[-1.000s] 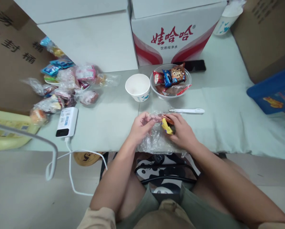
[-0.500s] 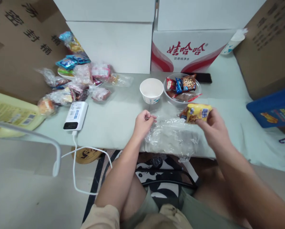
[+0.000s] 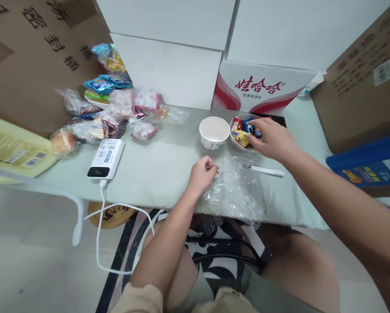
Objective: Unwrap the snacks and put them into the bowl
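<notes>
My left hand (image 3: pixel 203 174) is closed in a pinch on the upper left edge of a clear plastic bag (image 3: pixel 236 187), which lies flat at the table's front. My right hand (image 3: pixel 273 138) reaches over a clear plastic bowl (image 3: pixel 251 151) at the back, its thumb and fingers apart. Beneath those fingers, a yellow snack packet (image 3: pixel 240 138) rests in the bowl beside a red packet (image 3: pixel 237 123) and a blue packet (image 3: pixel 248 127). The hand covers the bowl's right side. Left of the bowl stands a white paper bowl (image 3: pixel 214 130), with nothing visible inside.
A slim white-handled tool (image 3: pixel 267 171) lies right of the bag. Several wrapped snacks (image 3: pixel 116 108) are heaped at the left, behind a white power bank (image 3: pixel 105 158) with its cable. White boxes (image 3: pixel 169 69) line the back. A black phone-like slab (image 3: pixel 280 120) lies behind the right hand.
My right hand has moved up and left to the clear bowl and let go of the yellow packet, which now lies inside. The white-handled tool has come into view. My left hand keeps its pinch.
</notes>
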